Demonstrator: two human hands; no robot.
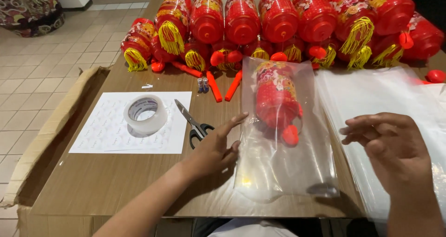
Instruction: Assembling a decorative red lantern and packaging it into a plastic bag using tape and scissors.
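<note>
One lantern (277, 97) blurred inside clear bag (283, 167)

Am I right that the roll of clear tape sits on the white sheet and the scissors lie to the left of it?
Not quite: the head view shows the scissors lying to the right of the roll of clear tape, between it and the left hand. The tape does sit on the white sheet.

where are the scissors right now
The scissors lie on the table, between the tape roll and the left hand, blades over the white sheet.
</note>
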